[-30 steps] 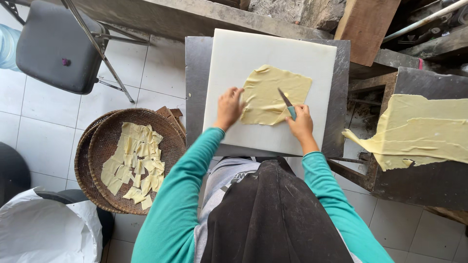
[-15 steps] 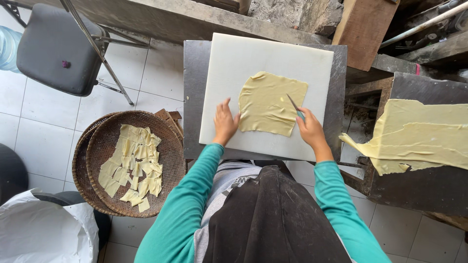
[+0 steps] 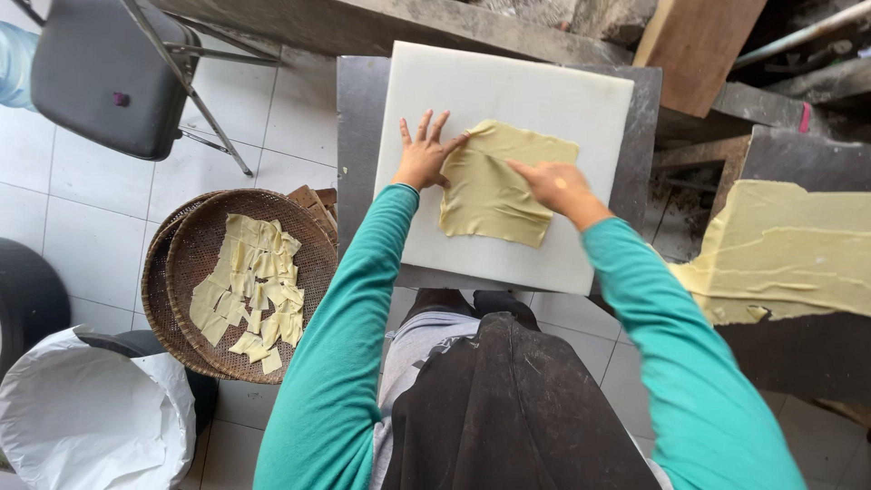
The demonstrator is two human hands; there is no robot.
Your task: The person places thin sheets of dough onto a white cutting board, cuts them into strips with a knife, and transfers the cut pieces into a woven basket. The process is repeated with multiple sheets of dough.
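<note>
Floor: pale tiles (image 3: 91, 191) ran under everything, and one person in teal sleeves and a dark apron stood over the work.
Table: one grey metal table (image 3: 354, 118) stood square in front of the person, almost wholly covered by the board.
Cutting board: one white cutting board (image 3: 508, 86) lay flat on the table, bare along its far and left parts.
Second dough sheet: one large yellow sheet (image 3: 789, 254) hung over a dark surface at the right, well apart from the board.
Chair: one grey folding chair (image 3: 100, 73) stood at the far left, clear of the hands.
White sack: one open sack (image 3: 82, 426) sat at the near left, just beside the basket.
Basket: two round woven trays (image 3: 209, 263) were stacked on the floor left of the table, the top one holding many cut dough strips (image 3: 249, 290), too overlapped to count.
Wooden plank: one plank (image 3: 699, 41) leaned behind the table's far right corner.
Dough sheet: one thin yellow sheet (image 3: 494, 195) lay on the board's middle, its left edge rumpled.
Left hand: the left hand (image 3: 422, 159) lay flat on the board, fingers spread wide, thumb touching the dough's left edge.
Right hand: the right hand (image 3: 553, 186) rested on the dough's right part, blurred; whether it gripped anything I couldn't tell.
</note>
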